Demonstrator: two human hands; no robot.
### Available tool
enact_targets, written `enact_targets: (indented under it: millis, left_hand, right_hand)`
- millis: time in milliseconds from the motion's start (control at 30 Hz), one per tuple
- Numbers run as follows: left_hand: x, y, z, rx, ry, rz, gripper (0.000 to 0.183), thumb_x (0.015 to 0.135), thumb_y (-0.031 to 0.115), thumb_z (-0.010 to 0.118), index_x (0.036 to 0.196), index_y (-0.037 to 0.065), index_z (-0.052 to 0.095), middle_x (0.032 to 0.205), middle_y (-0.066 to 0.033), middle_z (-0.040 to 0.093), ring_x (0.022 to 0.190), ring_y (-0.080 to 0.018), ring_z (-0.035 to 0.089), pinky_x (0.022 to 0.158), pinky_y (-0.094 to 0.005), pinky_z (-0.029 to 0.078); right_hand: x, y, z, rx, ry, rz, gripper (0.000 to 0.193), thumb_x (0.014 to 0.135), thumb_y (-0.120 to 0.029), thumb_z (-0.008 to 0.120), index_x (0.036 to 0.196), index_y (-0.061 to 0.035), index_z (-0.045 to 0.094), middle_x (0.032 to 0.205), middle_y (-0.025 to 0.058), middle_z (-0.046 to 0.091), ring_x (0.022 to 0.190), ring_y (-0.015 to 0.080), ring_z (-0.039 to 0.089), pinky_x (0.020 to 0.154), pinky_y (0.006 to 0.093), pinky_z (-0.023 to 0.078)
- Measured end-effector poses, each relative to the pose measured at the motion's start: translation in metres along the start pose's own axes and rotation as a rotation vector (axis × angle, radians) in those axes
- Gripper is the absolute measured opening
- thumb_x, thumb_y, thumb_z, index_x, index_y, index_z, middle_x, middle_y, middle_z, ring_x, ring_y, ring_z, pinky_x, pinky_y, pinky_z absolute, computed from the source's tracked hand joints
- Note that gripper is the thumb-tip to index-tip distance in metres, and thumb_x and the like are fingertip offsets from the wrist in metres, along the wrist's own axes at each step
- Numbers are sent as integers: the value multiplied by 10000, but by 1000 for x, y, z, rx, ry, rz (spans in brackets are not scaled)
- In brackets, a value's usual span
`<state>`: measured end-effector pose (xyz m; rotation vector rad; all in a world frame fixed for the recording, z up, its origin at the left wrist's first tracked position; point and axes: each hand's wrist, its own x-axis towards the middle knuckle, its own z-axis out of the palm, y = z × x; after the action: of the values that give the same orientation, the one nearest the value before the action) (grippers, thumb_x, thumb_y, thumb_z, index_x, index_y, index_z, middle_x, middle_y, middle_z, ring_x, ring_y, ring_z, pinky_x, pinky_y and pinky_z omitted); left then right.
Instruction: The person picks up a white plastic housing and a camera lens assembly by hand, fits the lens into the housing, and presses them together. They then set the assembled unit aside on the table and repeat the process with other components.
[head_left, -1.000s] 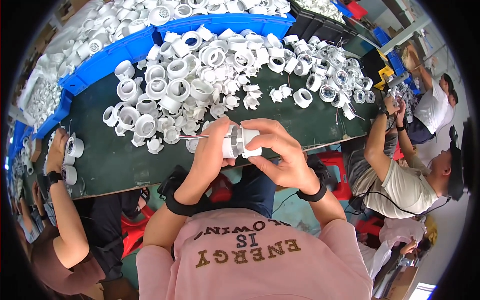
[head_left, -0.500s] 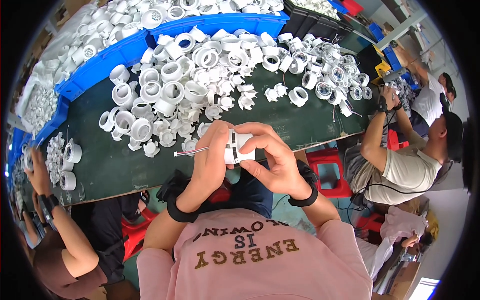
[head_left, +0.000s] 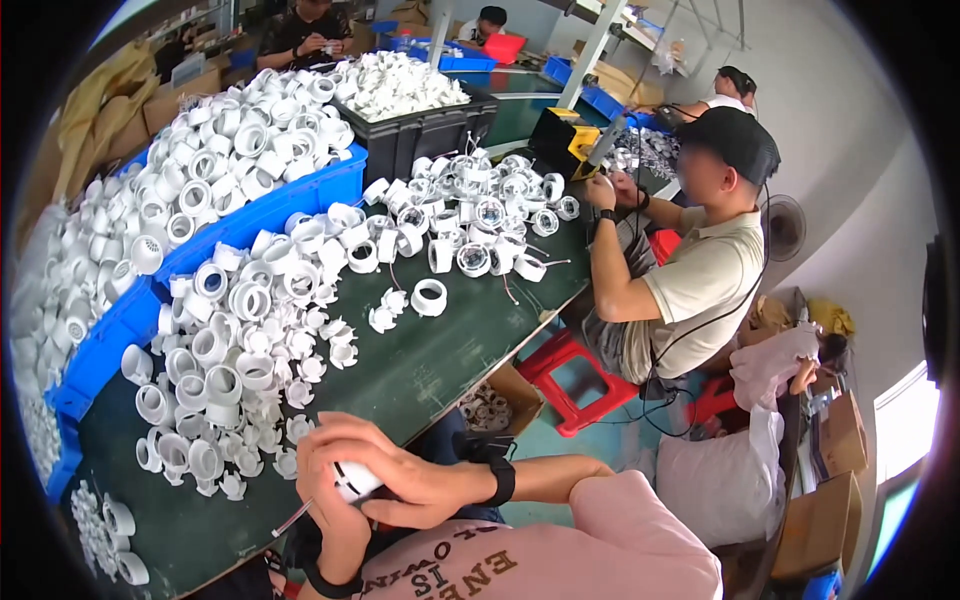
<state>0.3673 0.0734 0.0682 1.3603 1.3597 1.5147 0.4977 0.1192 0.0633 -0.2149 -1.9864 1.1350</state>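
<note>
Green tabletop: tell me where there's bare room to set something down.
Bare: the tabletop between the stray white ring and its front edge; also between the left hand and the small pile. Crowded: the white-ring heap and the clear-lensed parts by the black bin.

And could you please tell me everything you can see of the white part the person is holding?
The white part is smooth, rounded and plastic-looking, with narrow dark slots. It sits tilted between the left grip and right grip, which cover much of it, so its full shape is hidden. Thin wires stick out beside the left grip; any join to the part is covered. It is held near the edge of the table.
</note>
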Motion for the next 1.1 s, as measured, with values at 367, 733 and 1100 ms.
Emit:
enact_targets:
  millis: [367, 733, 1100]
  left_hand:
    - [-10, 15, -8, 108, 29, 141, 376, 958, 254, 317, 957, -36, 556, 914, -143, 566, 826, -240, 592, 679, -334, 446]
    - [4, 18, -5, -17, -69, 419, 389, 921, 292, 430, 1095, -48, 504, 926, -186, 593, 690, -264, 620, 592, -330, 483]
    - [3, 19, -2, 51, 78, 715, 322, 891, 189, 412, 1053, -72, 508, 916, -245, 586, 674, -323, 609, 524, -361, 503]
  right_hand:
    - [2, -8, 9, 72, -35, -110, 634, 770, -110, 537, 1349, 39, 328, 1370, 245, 289, 1316, 451, 252, 1061, 518, 248]
    - [12, -37, 7, -3, 283, 96, 612, 995, -368, 344, 1428, 54, 252, 1370, 227, 425, 1198, 257, 467, 991, 374, 369]
    - [17, -39, 17, -282, 298, -98, 550, 984, -288, 316, 1333, 136, 347, 1212, 299, 510, 1091, 352, 546, 946, 442, 430]
